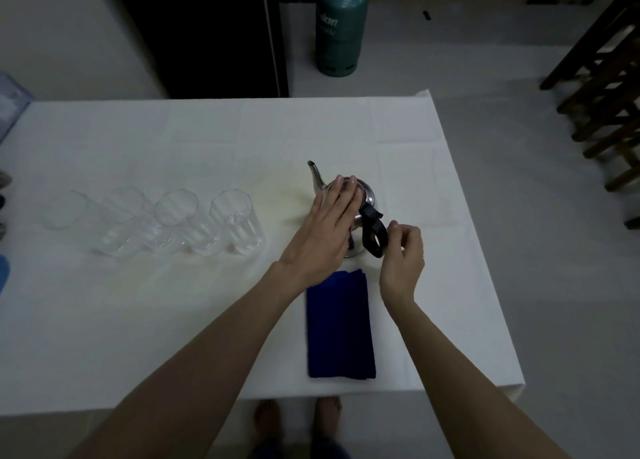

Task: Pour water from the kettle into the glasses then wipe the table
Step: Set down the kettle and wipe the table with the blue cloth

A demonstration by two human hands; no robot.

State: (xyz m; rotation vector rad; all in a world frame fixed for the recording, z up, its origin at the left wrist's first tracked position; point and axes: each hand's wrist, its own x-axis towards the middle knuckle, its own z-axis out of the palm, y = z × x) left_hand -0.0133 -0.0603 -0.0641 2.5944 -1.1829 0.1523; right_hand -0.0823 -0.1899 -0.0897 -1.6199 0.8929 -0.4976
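A small steel kettle (367,195) with a black handle (374,232) stands on the white table (138,320), spout pointing away to the left. My left hand (325,230) lies flat on its lid, fingers together. My right hand (403,256) is at the handle, its fingertips pinching the handle's outer edge. Several clear empty glasses (235,226) stand in a row to the left of the kettle. A folded dark blue cloth (341,327) lies on the table just in front of the kettle, between my forearms.
A green gas cylinder (338,26) stands on the floor beyond the table. Dark wooden chairs (602,88) are stacked at the right. A faint yellowish patch (287,195) marks the tablecloth left of the kettle. My bare feet (298,420) show under the near edge.
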